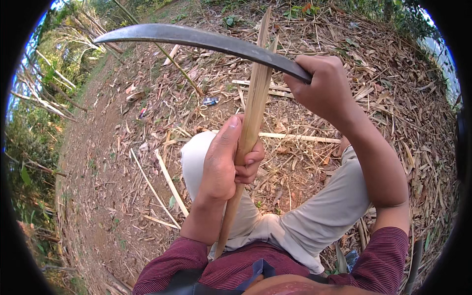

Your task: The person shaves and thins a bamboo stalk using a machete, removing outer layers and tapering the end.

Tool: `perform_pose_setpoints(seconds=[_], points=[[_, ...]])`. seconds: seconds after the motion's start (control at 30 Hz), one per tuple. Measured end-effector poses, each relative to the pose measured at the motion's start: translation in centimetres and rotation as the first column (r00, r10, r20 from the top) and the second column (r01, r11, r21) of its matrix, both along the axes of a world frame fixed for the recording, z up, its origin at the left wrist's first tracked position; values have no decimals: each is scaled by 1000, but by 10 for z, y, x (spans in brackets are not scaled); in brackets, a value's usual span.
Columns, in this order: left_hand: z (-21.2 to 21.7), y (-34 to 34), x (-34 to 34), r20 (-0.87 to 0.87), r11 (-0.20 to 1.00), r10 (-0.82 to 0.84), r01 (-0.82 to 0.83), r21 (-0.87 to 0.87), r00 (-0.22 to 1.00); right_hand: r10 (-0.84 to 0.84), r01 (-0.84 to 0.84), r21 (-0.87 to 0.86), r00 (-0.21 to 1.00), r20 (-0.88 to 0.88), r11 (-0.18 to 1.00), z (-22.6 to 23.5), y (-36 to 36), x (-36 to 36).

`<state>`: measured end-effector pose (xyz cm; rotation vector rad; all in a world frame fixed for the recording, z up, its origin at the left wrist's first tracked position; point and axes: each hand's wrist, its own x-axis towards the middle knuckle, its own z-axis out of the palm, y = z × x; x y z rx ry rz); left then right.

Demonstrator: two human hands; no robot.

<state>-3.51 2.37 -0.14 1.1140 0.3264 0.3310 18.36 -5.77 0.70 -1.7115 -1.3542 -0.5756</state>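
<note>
My left hand [228, 157] is wrapped around a long split bamboo piece [253, 108], which slants up and away from my lap. Its upper end is split into pointed strips. In my closed right hand [319, 83] is a sickle with a long curved dark blade [196, 38]; its handle is hidden in the fist. The blade reaches far to the left and crosses the bamboo near the split upper part. Whether the edge is sunk into the bamboo, I cannot tell.
I sit with legs bent in pale trousers [319, 201]. Dry leaves and bamboo strips [169, 182] litter the ground, with another strip [300, 137] between my legs. A small dark blue packet [210, 101] lies ahead. A thin green stem [177, 69] leans at upper left; shrubs stand beyond.
</note>
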Motion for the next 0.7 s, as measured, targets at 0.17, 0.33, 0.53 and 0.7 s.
perform_pose_setpoints(seconds=[0.17,0.33,0.53,0.7], points=[[-11,-4,3,-72,963,134,-112,246,988,100,-61,-230,982,161,971,-19,4,-35],[-19,-9,8,-76,851,236,-169,497,969,155,-115,-304,982,111,946,-25,10,-27],[-26,0,8,-49,882,195,-153,446,980,139,-86,-341,981,134,936,-29,23,-3],[-14,10,9,-91,910,246,-198,365,965,104,-42,-312,977,187,949,-32,42,14]])
